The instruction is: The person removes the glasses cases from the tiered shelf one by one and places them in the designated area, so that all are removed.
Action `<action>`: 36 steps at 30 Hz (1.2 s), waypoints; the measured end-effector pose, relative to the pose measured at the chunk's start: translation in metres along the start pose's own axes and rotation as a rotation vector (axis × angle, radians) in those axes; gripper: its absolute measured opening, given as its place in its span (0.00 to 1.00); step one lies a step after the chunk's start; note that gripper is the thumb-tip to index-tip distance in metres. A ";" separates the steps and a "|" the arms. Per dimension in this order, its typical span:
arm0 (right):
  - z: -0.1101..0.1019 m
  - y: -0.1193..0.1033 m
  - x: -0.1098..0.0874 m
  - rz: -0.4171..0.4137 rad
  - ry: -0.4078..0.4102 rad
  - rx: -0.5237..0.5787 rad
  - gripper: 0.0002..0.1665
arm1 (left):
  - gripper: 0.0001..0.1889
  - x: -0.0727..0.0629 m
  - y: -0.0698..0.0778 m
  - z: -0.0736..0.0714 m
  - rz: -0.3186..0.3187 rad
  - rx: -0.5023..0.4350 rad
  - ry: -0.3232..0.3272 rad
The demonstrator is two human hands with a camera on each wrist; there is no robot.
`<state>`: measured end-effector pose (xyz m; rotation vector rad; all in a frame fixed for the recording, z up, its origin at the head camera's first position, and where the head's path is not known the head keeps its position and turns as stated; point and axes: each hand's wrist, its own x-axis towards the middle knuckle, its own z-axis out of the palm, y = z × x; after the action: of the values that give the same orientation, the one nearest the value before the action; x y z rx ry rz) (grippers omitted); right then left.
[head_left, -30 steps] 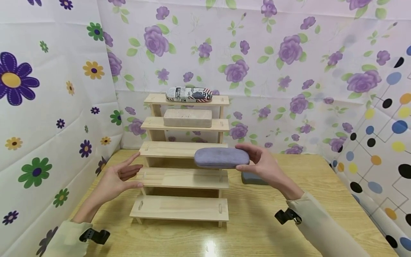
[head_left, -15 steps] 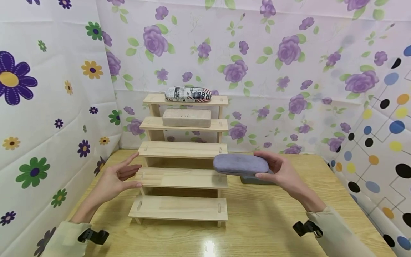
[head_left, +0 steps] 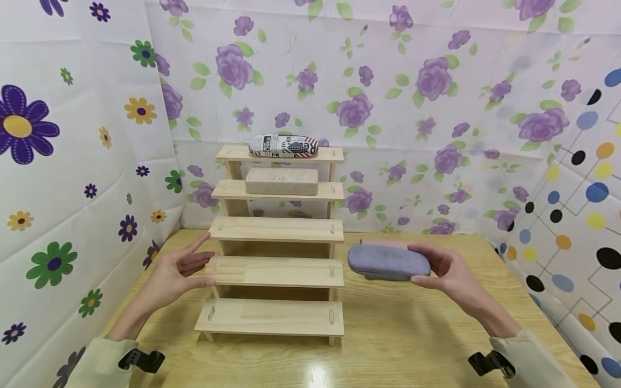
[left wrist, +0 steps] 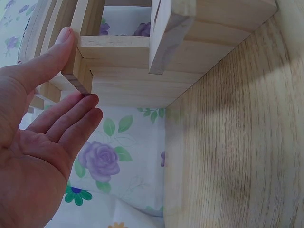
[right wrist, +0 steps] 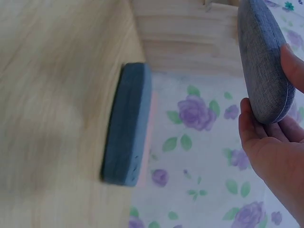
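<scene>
My right hand [head_left: 453, 277] grips the right end of a blue-grey fabric glasses case [head_left: 383, 262], held in the air right of the stepped wooden shelf [head_left: 278, 272]. The right wrist view shows thumb and fingers on opposite sides of this glasses case [right wrist: 263, 61]. Beyond it on the table lies a darker blue case [right wrist: 126, 126], mostly hidden in the head view. My left hand [head_left: 177, 272] is at the shelf's left edge, fingers loosely extended. In the left wrist view the thumb and fingertips of the left hand [left wrist: 52, 118] lie against or very near the shelf end.
A newsprint-patterned case [head_left: 283, 146] lies on the top shelf board, with a beige box-shaped case [head_left: 282, 180] one board lower. A pink item [head_left: 388, 243] shows behind the held case. Patterned cloth walls [head_left: 378, 178] enclose the wooden table [head_left: 407, 334].
My right hand has carried the glasses case rightward and lower, from in front of the third board to beside the shelf. The left hand keeps its place.
</scene>
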<state>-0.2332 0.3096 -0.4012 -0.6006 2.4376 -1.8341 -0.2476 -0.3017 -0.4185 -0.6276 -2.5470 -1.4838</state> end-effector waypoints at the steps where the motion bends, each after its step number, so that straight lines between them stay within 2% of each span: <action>1: -0.001 0.002 -0.002 0.006 0.000 0.002 0.39 | 0.53 0.000 -0.001 0.000 0.000 -0.001 0.001; 8: -0.009 0.020 -0.012 0.070 -0.010 0.009 0.40 | 0.53 0.000 -0.001 -0.001 0.016 0.000 0.007; 17: -0.019 0.053 -0.019 0.155 -0.008 -0.020 0.44 | 0.52 0.001 -0.001 -0.001 0.019 0.000 0.007; 23: -0.023 0.067 -0.018 0.155 -0.013 -0.053 0.45 | 0.52 0.000 -0.001 -0.001 0.020 -0.007 0.005; 36: -0.026 0.081 -0.017 0.145 -0.015 -0.099 0.43 | 0.52 0.000 -0.002 -0.002 0.019 -0.014 0.001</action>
<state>-0.2472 0.3580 -0.4722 -0.4273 2.5005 -1.6583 -0.2490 -0.3039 -0.4192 -0.6508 -2.5243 -1.4968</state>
